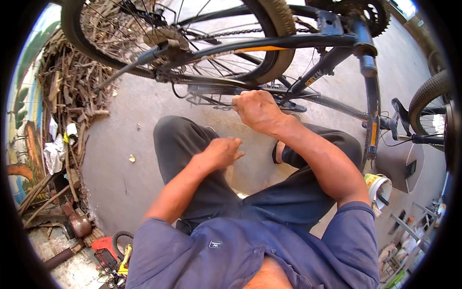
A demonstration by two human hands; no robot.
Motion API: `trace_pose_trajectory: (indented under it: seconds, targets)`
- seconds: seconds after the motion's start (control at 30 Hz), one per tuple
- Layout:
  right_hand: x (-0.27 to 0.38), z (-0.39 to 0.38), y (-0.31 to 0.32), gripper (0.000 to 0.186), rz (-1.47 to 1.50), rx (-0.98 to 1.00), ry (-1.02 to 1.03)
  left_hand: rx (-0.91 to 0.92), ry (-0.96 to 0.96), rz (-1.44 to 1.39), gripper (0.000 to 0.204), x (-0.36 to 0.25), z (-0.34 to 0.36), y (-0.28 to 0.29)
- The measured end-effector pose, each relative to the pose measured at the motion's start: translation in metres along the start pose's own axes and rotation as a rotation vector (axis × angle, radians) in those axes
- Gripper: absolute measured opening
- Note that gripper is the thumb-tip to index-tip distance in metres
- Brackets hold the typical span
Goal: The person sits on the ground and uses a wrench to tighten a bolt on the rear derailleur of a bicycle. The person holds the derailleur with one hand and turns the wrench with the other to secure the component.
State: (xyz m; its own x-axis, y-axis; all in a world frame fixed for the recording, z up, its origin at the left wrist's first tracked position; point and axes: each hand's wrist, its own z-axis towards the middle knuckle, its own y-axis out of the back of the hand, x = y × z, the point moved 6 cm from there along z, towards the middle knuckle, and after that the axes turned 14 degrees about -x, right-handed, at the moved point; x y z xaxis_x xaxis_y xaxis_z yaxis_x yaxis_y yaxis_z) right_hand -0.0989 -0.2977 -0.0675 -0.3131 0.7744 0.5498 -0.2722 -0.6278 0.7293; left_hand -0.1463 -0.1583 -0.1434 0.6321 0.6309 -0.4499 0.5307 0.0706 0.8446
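Note:
A black bicycle with orange stripes stands in front of me, its wheel and chainring toward the top. My right hand is closed in a fist just below the lower frame tubes. Whatever its fingers hold, if anything, is hidden. Lower and to the left, my left hand hovers over my knees, fingers loosely bent and apart, with nothing visible in it. Behind the right hand runs a dark rack. A pedal with an orange reflector hangs at the right.
A heap of sticks lies along the left wall. Another bicycle wheel stands at the right, near a white bucket. Metal tools lie lower right; a red and yellow item is lower left.

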Motion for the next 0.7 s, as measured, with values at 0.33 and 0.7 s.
trace_pose_trajectory:
  seconds: [0.33,0.7]
  targets:
    - [-0.029,-0.049,-0.048,0.013,-0.074,0.372,-0.116,0.011,-0.218,-0.025,0.03,-0.02,0.019,0.013]
    - [-0.018,-0.03,-0.055,0.011,-0.063,0.328,-0.096,0.093,-0.118,-0.127,0.033,-0.021,0.037,0.008]
